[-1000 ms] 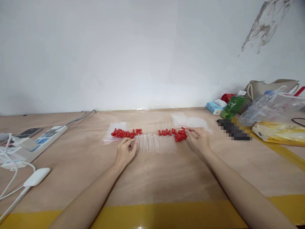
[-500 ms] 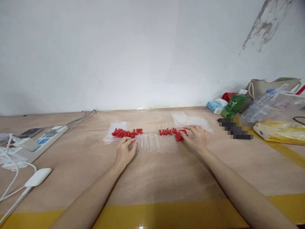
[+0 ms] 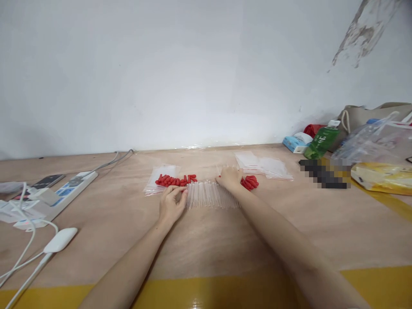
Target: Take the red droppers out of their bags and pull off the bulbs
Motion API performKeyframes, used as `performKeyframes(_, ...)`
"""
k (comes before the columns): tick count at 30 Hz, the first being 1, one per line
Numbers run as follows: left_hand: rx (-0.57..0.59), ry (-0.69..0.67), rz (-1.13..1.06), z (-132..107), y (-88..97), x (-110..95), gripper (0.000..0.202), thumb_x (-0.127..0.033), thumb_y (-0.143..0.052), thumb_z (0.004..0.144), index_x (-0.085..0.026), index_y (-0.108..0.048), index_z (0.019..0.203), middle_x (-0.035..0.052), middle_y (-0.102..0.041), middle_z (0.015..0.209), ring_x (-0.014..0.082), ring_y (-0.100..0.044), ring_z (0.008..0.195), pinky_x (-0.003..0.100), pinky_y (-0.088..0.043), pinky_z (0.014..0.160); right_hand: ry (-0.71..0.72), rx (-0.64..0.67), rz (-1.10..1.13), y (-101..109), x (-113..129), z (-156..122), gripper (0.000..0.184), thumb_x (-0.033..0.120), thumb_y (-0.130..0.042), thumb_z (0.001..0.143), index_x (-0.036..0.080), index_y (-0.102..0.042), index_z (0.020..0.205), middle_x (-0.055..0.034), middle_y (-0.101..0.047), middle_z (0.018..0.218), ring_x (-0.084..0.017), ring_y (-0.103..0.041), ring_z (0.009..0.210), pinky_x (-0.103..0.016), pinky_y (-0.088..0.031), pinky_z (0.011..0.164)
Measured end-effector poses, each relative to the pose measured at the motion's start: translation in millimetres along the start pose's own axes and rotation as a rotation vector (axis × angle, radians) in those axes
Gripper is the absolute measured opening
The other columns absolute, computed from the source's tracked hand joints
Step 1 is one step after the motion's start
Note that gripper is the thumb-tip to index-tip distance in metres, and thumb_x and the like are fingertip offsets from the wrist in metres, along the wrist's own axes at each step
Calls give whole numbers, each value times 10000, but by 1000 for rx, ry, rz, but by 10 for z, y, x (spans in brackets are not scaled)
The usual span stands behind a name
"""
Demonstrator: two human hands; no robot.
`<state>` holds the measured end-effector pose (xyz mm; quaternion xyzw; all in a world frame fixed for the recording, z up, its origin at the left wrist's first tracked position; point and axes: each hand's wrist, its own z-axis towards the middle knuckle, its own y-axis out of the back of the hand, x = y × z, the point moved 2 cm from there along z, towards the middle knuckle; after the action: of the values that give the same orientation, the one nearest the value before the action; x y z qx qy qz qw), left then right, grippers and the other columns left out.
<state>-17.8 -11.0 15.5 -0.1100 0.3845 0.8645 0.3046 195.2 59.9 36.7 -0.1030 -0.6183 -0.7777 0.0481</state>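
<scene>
A row of clear glass dropper tubes [image 3: 209, 195] lies across the middle of the wooden table [image 3: 206, 240]. Red rubber bulbs lie in two heaps: one at the left [image 3: 174, 180] on a clear plastic bag [image 3: 157, 176], one at the right [image 3: 250, 182]. My left hand [image 3: 170, 205] rests at the left end of the tube row, fingers curled and pinched at the end tube. My right hand [image 3: 230, 178] lies over the far edge of the row, covering the red bulbs there; its fingers are bent down and what they touch is hidden.
A white power strip [image 3: 61, 193] with plugs, a phone [image 3: 48, 181], white cables and a white adapter [image 3: 61, 239] sit at the left. Clear bags [image 3: 267, 167] lie behind the tubes. At the right stand a green bottle [image 3: 322, 143], a tissue pack [image 3: 294, 143], plastic bags and a yellow packet [image 3: 383, 177].
My right hand has moved left from the right-hand heap of red bulbs to the far edge of the tube row. The left hand has stayed in place. The camera has shifted slightly.
</scene>
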Motion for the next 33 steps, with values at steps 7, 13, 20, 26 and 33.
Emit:
performKeyframes(7, 18, 12, -15, -6, -18, -14, 175, -286, -523, 792, -201, -661, 857, 34, -594, 814, 184, -563, 800, 336, -448, 762, -79, 74, 54, -17, 80, 96, 209, 286, -548, 722, 133, -666, 801, -174, -648, 853, -306, -567, 902, -443, -301, 777)
performKeyframes(13, 5, -18, -46, -10, -17, 13, 224, -278, -518, 804, -192, -619, 984, 49, -575, 873, 187, -550, 853, 345, -444, 801, -40, 13, 165, 278, 19, -114, 273, 315, -396, 815, 178, -631, 828, -93, -662, 806, -232, -592, 799, -386, -322, 747)
performKeyframes(20, 33, -129, -70, -44, 35, -182, 514, -329, -494, 828, -181, -342, 1296, 125, -472, 1154, 222, -480, 1015, 378, -415, 842, 615, -378, 259, 242, -367, -905, 145, 273, -455, 838, 193, -570, 800, -29, -643, 805, -166, -535, 794, -337, -274, 791)
performKeyframes(26, 204, -537, 57, -200, -35, -506, 201, -283, -530, 828, -247, -604, 1012, 26, -628, 878, 178, -513, 849, 376, -324, 837, 787, -446, 313, 68, -432, -1158, 114, 221, -477, 840, 196, -574, 787, -7, -634, 744, -134, -498, 711, -337, -261, 799)
performKeyframes(33, 290, -566, 72, -298, -87, -527, 155, -244, -490, 851, -221, -640, 885, 19, -610, 706, 153, -497, 709, 330, -311, 717, 843, -444, 292, 45, -401, -1178, 127, 291, -519, 839, 211, -614, 865, 5, -628, 692, -128, -498, 696, -343, -263, 797)
